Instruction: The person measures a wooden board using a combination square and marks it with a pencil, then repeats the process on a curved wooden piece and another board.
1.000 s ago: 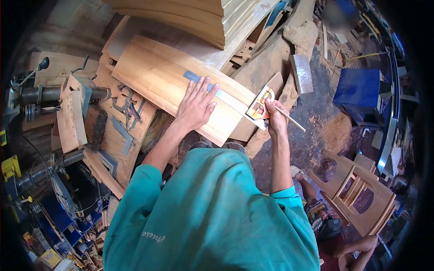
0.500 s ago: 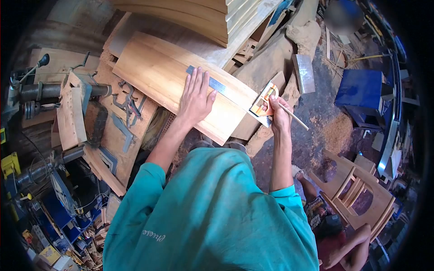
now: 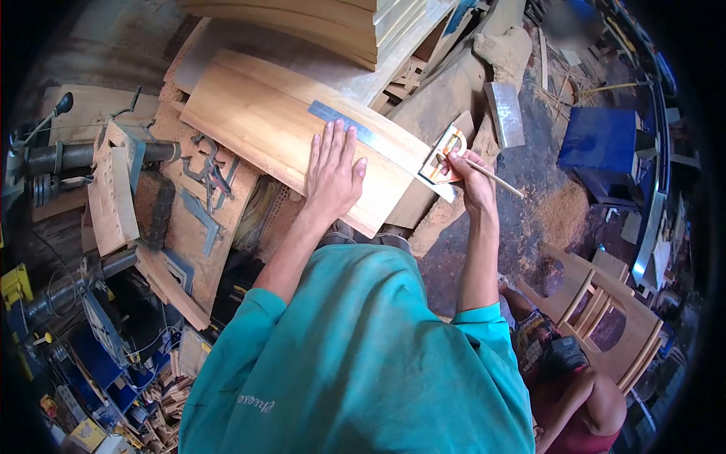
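A pale wooden board [image 3: 249, 98] lies at a slant in front of me. My left hand [image 3: 333, 174] rests flat on it, fingers stretched out, the fingertips at the lower edge of a steel rule blade [image 3: 327, 111]. That blade runs along the board toward the orange and white head of a combination square [image 3: 445, 157] at the board's right end. My right hand [image 3: 478, 185] grips this head between thumb and fingers. A thin pencil-like stick [image 3: 499, 180] also sits in the right hand, pointing outward to the right.
Stacked curved wooden pieces [image 3: 302, 26] stand beyond the board. Clamps [image 3: 209, 170] lie on a sawdust-covered surface at left. A blue box [image 3: 597, 147] and a sawdust heap [image 3: 565, 213] are on the floor at right. Another person [image 3: 575, 401] sits at lower right near wooden chair parts [image 3: 605, 318].
My left hand has slid slightly toward me and right, uncovering more of the blade. The square's head and my right hand have shifted a little to the right.
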Available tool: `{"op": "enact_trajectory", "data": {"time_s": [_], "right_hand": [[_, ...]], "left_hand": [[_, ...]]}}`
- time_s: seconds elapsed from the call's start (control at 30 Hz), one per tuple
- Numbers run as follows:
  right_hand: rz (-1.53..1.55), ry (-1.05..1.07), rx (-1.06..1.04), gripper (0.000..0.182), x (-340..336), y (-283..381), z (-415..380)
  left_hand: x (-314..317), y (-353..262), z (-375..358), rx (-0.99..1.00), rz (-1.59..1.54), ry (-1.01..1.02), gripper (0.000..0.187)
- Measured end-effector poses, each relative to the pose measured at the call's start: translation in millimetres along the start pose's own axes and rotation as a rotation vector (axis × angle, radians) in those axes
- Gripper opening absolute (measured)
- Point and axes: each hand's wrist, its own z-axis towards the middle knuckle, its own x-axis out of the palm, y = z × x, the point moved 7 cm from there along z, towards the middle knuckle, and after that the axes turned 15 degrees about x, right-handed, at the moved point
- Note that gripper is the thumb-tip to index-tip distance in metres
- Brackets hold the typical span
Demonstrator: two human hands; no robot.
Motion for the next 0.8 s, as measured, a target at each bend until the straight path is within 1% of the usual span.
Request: {"op": "enact_trajectory", "data": {"time_s": [0.03,0.07,0.13,0.27,0.33,0.47,0.53,0.67,0.8], "right_hand": [[-0.016,0.006,0.006,0.012,-2,0,0],[0.012,-0.035,0.019,0.016,-8,-2,2],[-0.012,-0.026,-0.001,0.017,-13,-2,5],[-0.003,-0.02,-0.021,0.012,-13,1,13],[-0.06,-0.003,-0.013,0.013,-15,-1,17],[-0.016,0.03,-0.028,0.013,-1,4,9],[-0.001,0.022,-0.038,0.013,-2,3,5],[0.065,0.071,-0.035,0.011,-1,3,8],[0.072,0.052,-0.037,0.01,-5,2,10]], "left_hand": [[0,0,0,0.0,0.004,0.003,0.059],[0,0,0,-0.007,-0.007,0.005,0.059],[1,-1,0,-0.021,-0.015,0.006,0.059],[2,-2,3,-0.051,0.03,0.031,0.059],[1,-3,3,-0.058,0.027,0.015,0.059],[1,-1,2,-0.065,0.021,-0.006,0.06],[0,-2,2,-0.07,0.023,-0.007,0.06],[2,-1,4,-0.086,0.023,-0.003,0.061],[2,-2,5,-0.104,0.044,0.018,0.067]]}}
